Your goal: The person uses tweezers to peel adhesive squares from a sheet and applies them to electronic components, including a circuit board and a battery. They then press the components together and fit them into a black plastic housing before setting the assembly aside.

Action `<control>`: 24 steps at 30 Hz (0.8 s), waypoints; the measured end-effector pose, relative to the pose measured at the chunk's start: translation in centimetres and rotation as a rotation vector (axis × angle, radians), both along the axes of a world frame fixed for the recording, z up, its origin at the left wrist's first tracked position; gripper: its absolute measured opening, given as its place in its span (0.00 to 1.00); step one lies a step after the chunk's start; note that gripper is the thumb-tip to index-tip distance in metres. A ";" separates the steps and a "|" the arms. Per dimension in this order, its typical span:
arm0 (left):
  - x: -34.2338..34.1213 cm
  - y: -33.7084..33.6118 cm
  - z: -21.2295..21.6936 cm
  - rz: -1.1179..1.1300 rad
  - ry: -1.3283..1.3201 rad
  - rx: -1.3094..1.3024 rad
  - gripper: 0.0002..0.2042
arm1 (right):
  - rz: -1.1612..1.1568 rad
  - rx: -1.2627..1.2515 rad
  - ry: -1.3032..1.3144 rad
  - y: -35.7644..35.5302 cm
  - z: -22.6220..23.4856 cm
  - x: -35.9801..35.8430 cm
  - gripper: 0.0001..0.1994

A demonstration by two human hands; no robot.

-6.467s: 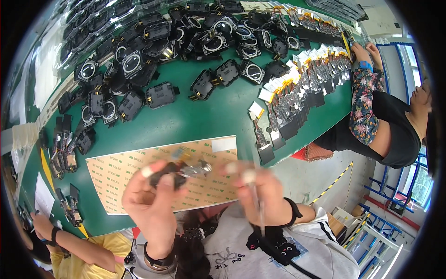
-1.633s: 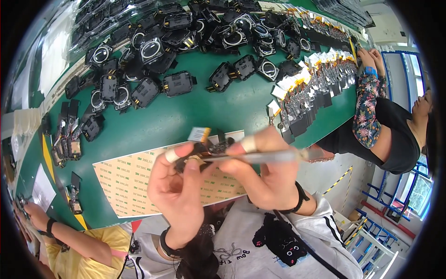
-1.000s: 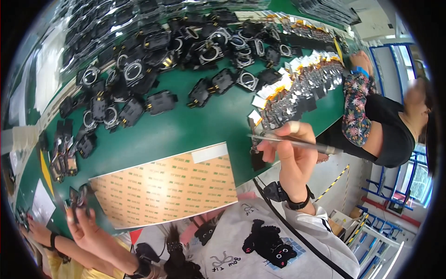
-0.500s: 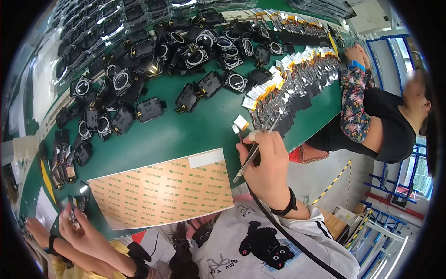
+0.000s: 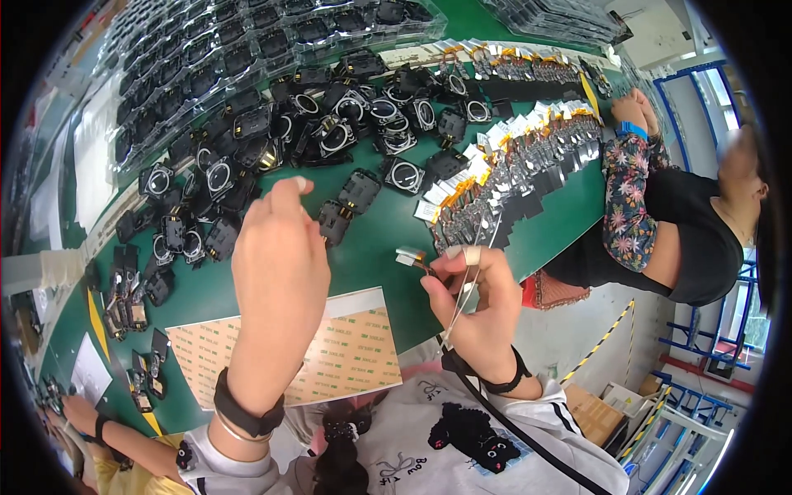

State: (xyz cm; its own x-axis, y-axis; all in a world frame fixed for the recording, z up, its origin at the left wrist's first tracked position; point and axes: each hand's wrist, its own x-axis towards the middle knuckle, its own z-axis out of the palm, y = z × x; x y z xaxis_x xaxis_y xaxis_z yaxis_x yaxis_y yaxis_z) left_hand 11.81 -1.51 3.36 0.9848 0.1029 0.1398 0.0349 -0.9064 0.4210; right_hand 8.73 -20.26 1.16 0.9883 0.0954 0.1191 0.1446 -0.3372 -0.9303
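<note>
- Over the tan printed sheet, your left hand extends toward the black housings, back upward, its fingers bent and close together.
- Just beside those fingertips lies a black housing; you cannot tell from this angle whether they touch it or grip anything.
- To the right, your right hand pinches a small battery assembly between thumb and forefinger, its white-and-orange end jutting leftward above the green table.
- Across that same hand runs your pair of thin metal tweezers, slanting up and away from you.
- Beyond your right hand, more battery assemblies lie in a dense slanting row.
- Farther off, in front of clear trays, black housings with ring-shaped parts lie heaped.
- At your far right, a co-worker's floral sleeve reaches the table edge.
</note>
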 end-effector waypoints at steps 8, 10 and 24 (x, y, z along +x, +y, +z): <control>-0.3 0.0 -1.4 -0.027 -0.006 -0.034 0.11 | 0.040 0.023 0.029 0.6 -0.1 1.6 0.15; -0.8 0.5 0.2 -0.011 0.032 -0.032 0.07 | 0.044 0.020 -0.024 0.3 0.0 1.6 0.15; -7.1 -0.6 3.3 0.297 0.547 -1.546 0.12 | 0.393 0.097 -0.292 1.4 2.0 0.8 0.14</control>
State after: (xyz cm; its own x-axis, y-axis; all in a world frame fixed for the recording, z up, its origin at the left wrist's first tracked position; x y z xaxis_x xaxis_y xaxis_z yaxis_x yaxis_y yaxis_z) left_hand 4.73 -2.11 6.67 0.8022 -0.0137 -0.5970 0.5541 0.3895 0.7357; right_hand 9.51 -18.89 3.13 0.8036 0.4290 0.4124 0.5028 -0.1186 -0.8563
